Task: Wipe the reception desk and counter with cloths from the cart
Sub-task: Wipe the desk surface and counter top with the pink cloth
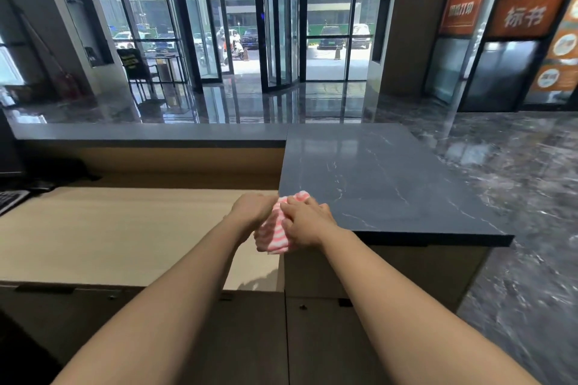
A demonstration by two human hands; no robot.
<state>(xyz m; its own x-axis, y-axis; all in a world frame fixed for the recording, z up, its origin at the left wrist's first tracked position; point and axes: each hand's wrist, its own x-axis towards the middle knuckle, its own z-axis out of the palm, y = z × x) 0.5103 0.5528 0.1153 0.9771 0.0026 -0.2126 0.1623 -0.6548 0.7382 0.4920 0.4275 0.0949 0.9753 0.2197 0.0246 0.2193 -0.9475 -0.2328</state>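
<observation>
Two arms reach straight forward, hands meeting. Left grip [250,208] and right grip [308,222] both pinch the striped cloth [274,236], covering much of it; the left fingertips are hidden. The cloth sits at the dark bench's [391,184] left edge, beside the pale bench [109,228]. A keyboard [11,198] is cut off at far left.

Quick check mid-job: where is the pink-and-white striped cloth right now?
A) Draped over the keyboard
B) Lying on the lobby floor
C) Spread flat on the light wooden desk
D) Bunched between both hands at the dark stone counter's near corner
D: the pink-and-white striped cloth is bunched up and gripped by the left hand and the right hand, at the near left corner of the dark grey veined stone counter.
</observation>
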